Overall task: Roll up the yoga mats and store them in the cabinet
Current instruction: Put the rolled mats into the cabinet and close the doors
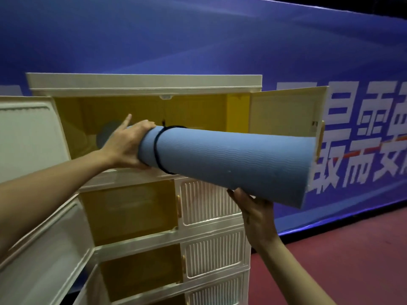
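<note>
The far end of the rolled blue yoga mat [231, 159] is cupped by the left hand [125, 146], forefinger straight, while the near end is propped from beneath by the right hand [256, 213] (its finger curl is hidden). The mat is thereby held level at the mouth of the cabinet [145, 84], top doors open, presumably so it can be slid in lengthwise.

Large white Chinese characters, cut off by the frame's right edge and partly hidden, are seen in two rows on the blue banner [198, 40], where only 最 and 需 in the lower row can be made out with confidence.
</note>
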Motion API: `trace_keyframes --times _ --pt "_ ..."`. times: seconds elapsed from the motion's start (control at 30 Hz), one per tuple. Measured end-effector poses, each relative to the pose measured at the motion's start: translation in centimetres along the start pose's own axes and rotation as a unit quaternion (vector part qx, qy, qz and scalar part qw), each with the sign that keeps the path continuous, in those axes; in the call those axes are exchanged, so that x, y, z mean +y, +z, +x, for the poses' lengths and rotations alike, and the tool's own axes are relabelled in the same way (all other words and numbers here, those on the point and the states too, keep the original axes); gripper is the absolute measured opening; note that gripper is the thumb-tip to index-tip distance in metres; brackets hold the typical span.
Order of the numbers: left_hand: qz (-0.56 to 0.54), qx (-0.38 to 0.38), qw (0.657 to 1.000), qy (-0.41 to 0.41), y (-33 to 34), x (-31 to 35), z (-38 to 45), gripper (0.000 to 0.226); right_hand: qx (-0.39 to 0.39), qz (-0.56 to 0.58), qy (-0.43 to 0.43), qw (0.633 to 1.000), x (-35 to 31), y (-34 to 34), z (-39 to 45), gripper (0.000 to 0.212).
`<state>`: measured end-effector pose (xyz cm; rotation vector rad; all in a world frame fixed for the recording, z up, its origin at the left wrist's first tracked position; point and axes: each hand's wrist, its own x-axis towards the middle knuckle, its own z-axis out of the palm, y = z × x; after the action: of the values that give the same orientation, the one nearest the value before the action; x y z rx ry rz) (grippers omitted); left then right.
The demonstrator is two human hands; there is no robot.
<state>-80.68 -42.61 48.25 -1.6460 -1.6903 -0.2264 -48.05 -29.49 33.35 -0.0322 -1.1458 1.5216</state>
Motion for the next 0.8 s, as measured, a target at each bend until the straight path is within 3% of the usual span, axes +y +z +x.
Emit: trace_keyframes --times 0.17,0.27,0.37,0.43,0.5,0.63,0.73,0.8 --pt "0.004 -0.010 0.992 -0.126 0.8 -1.9 0.3 0.120 0.015 -0.064 -0.013 0.998 -2.0 0.0 2.2 0.077" --pt "0.037 -0.035 0.983 -0.176 1.0 -3.3 0.7 0.120 0.069 -0.104 -0.020 0.992 -3.1 0.3 4.3 0.104" --pt "0.075 -0.100 0.967 -0.224 0.9 -4.3 0.8 0.115 0.122 -0.159 0.000 0.980 -2.4 -0.1 7.0 0.093" --pt "0.106 -0.144 0.956 -0.231 0.7 -4.6 0.8 0.108 0.127 -0.212 0.022 0.969 -1.8 -0.4 8.8 0.074" --pt "0.146 -0.187 0.941 -0.240 0.8 -4.8 1.1 0.092 0.100 -0.224 0.045 0.968 -1.3 0.0 10.1 0.059" --pt "0.162 -0.240 0.924 -0.249 1.8 -3.7 2.5 0.055 0.021 -0.325 0.000 0.945 -0.6 1.5 11.8 0.057" --pt "0.124 -0.259 0.912 -0.293 2.2 -3.3 3.7 0.058 -0.046 -0.404 -0.020 0.913 -0.7 2.8 12.9 0.059" --pt "0.101 -0.280 0.900 -0.318 2.7 -3.7 4.7 0.059 -0.083 -0.486 -0.049 0.869 -0.4 3.3 13.8 0.063"
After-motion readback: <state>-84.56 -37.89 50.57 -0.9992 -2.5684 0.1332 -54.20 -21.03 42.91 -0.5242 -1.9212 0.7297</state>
